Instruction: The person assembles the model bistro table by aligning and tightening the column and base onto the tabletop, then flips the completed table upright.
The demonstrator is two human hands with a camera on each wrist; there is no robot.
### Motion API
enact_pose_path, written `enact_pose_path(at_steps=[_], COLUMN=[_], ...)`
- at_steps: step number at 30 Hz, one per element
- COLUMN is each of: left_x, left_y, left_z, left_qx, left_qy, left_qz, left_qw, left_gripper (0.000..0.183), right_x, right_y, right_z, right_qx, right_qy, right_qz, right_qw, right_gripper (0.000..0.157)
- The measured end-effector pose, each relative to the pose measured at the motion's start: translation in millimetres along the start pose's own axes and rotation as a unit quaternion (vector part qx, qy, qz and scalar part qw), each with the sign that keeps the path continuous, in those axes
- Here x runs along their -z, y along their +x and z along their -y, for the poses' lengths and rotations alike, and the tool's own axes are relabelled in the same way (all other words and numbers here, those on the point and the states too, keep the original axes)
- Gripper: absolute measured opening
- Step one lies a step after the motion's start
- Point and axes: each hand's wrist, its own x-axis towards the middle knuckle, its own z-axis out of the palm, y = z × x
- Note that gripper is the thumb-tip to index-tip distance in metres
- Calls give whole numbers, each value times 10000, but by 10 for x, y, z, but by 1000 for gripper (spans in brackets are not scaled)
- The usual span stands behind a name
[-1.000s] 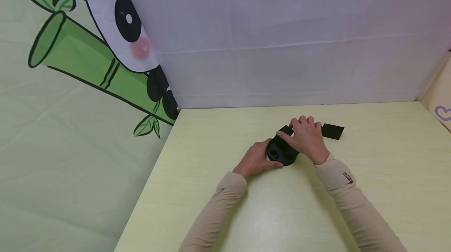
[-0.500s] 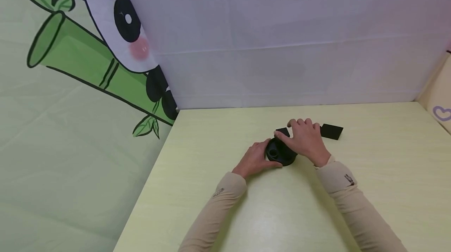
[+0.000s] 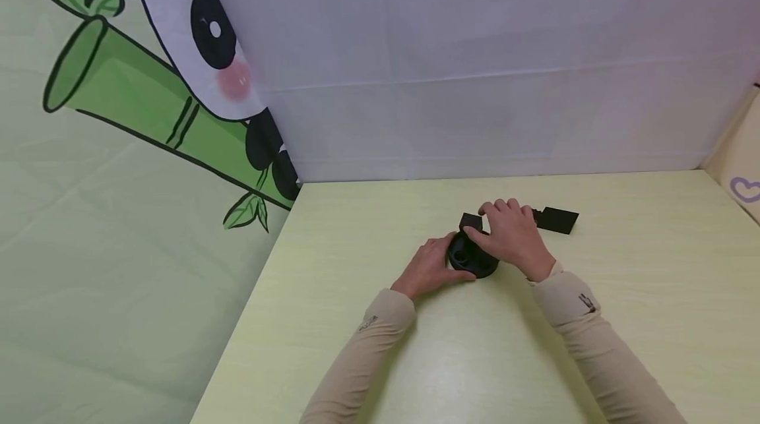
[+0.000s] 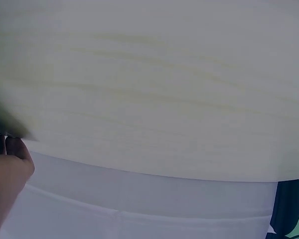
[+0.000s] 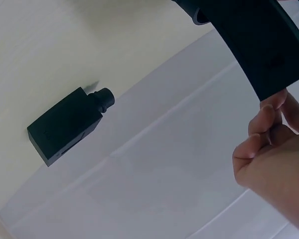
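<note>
A round black base [image 3: 475, 267] was held on the table [image 3: 332, 266]

The base sat toward the far part of the table, a round opening showing in its top. The left hand [image 3: 432, 267] held it from the left, thumb round the near edge and the other fingers round the opposite edge. At its far side was a black block [image 3: 471, 221], gripped by the right hand [image 3: 512, 234] with the fingers bent at the block's end; whether block and base were joined could not be told. Just beyond the right hand, a second black piece [image 5: 65, 127] lay on the table, its short round neck [image 5: 105, 99] toward that hand. Beige sleeves [image 3: 576, 305] covered both forearms. A pale cloth [image 3: 505, 94] hung behind the table, and a green backdrop [image 3: 89, 246] with printed bamboo [image 3: 136, 94] stood to the left.
</note>
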Motion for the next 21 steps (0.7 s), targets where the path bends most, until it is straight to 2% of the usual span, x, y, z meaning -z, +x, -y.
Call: enact_pose_path(at_steps=[3,7,16,19,21], left_x=[6,-9,-5,-11,-18], left_y=[1,1,4,5,3], left_z=[4,18,14,9,10], left_qx=[-10,-90,-38,-33,-34], left_qy=[30,31,135,144,140], left_qz=[-28,-42,-20,9,12], left_qw=[10000,9999,9999,9999,9999], left_gripper=[80,78,82,84,85], right_x=[-15,-55,-83,-100,-96], right_y=[8,14,25,29,36], right_z=[6,19,47,51,51], right_qx=[128,84,188,127,112], right_qy=[-125,-257,-285,-345,-308], right_qz=[-77,-236,-155,-257,-180], right_qw=[9998,9994,9993,9990,9993], right_gripper=[44,49,44,48,52])
